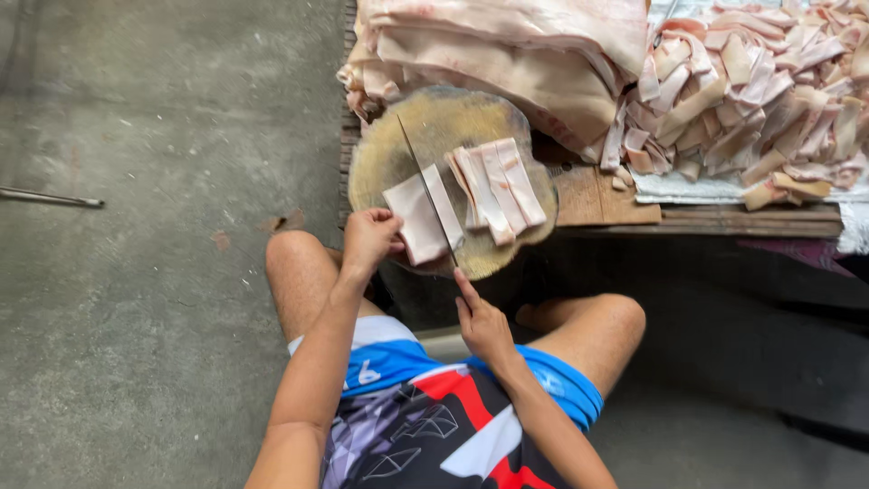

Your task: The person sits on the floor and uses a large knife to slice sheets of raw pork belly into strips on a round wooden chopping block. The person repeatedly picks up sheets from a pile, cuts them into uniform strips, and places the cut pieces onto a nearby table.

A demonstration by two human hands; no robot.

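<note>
A round wooden chopping block (pixel 425 122) sits in front of my knees. On it lies a pale slab of pork skin (pixel 415 220), and my left hand (pixel 369 237) presses down on its near left edge. My right hand (pixel 480 321) grips the handle of a long knife (pixel 427 186), index finger stretched along it. The blade stands edge-down across the slab, splitting off a strip (pixel 444 205) on its right. Several cut strips (pixel 500 186) lie side by side on the block's right half.
Large folded sheets of pork skin (pixel 507 45) are stacked behind the block. A big heap of cut strips (pixel 760 91) lies on a white cloth at right, on a low wooden platform (pixel 724 217). Grey concrete floor (pixel 163 181) spreads left, with a thin metal rod (pixel 50 197).
</note>
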